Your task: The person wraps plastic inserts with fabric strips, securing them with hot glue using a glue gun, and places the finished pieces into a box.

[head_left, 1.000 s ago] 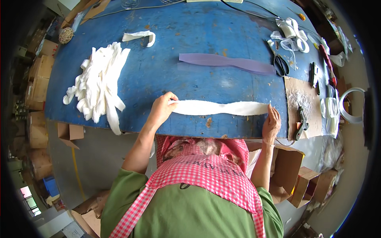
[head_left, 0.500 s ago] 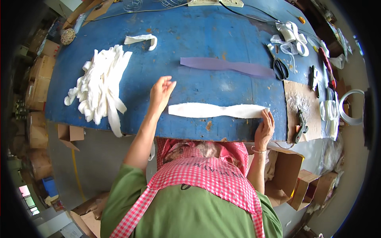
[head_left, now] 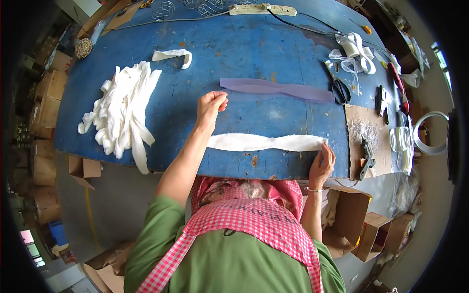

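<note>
A white fabric strip point(head_left: 266, 142), narrowed at its middle, lies flat across the near part of the blue table. My right hand point(head_left: 322, 163) has its fingers drawn together at the strip's right end, seeming to pinch its edge. Farther back lies a translucent purple strip point(head_left: 278, 89) of similar waisted shape. My left hand point(head_left: 211, 108) is closed just below the purple strip's left end; whatever its fingertips may hold is too small to make out. Left of it rests a pile of white fabric strips point(head_left: 122, 107), with a single curled white strip point(head_left: 171, 54) behind.
Black-handled scissors point(head_left: 341, 92) lie right of the purple strip. A cardboard sheet point(head_left: 369, 141) with a black tool point(head_left: 367, 158) covers the table's right side. White tape loops point(head_left: 361, 51), a power strip point(head_left: 264, 10) and wire balls point(head_left: 162, 10) sit farther back. Open cartons point(head_left: 347, 215) stand below the table edge.
My left hand has moved right to the purple strip's left end, and its fingers have curled in. My right hand stays at the white strip's right end. The whole view has shifted slightly.
</note>
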Motion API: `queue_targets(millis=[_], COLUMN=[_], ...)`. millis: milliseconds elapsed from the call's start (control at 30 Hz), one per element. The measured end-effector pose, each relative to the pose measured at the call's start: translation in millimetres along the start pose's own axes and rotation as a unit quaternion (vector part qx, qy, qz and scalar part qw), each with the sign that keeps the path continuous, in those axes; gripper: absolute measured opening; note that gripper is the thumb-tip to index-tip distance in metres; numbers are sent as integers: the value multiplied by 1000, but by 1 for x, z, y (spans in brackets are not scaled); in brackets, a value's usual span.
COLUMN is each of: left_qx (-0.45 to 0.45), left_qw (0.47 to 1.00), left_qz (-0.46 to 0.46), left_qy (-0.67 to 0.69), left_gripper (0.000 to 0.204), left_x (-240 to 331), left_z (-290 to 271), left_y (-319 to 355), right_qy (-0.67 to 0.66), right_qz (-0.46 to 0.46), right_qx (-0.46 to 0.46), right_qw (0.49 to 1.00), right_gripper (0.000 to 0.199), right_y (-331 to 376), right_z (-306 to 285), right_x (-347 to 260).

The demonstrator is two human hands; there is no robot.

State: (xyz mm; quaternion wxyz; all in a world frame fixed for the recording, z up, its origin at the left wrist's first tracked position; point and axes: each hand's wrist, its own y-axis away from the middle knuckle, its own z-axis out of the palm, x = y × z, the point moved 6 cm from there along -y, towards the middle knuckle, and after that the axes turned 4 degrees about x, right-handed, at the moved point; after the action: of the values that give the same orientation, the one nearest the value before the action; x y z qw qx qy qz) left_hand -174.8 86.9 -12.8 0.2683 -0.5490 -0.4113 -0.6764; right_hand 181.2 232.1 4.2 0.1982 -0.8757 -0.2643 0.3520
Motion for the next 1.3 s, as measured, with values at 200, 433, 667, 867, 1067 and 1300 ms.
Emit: queue_targets(millis=[200,433,667,867,1067,1300], left_qx=[-24,-88,-101,-77,34,-5], left_qw=[997,983,988,995,991,986], left_qz=[-8,-38,-46,-47,11,-26], left_qy=[78,158,103,29,-130,-162], left_gripper=[15,11,11,14,21,23], left_x=[13,12,-5,-12,-26,-38], left_z=[5,6,-29,-47,-85,-85], left_y=[46,91,106,111,102,96], right_qy=[-218,-737,-698,-493,-498,-495], right_qz=[68,363,284,228,262,298], right_qx=[-88,-337,-349,-300,-262,-264], right_qw=[970,461,557,784,784,772], right_gripper=[28,31,29,19,15,16], right_y=[-8,-6,-13,3,28,44], right_z=[23,107,81,58,78,95], right_x=[-63,-106,-123,-140,-134,-123])
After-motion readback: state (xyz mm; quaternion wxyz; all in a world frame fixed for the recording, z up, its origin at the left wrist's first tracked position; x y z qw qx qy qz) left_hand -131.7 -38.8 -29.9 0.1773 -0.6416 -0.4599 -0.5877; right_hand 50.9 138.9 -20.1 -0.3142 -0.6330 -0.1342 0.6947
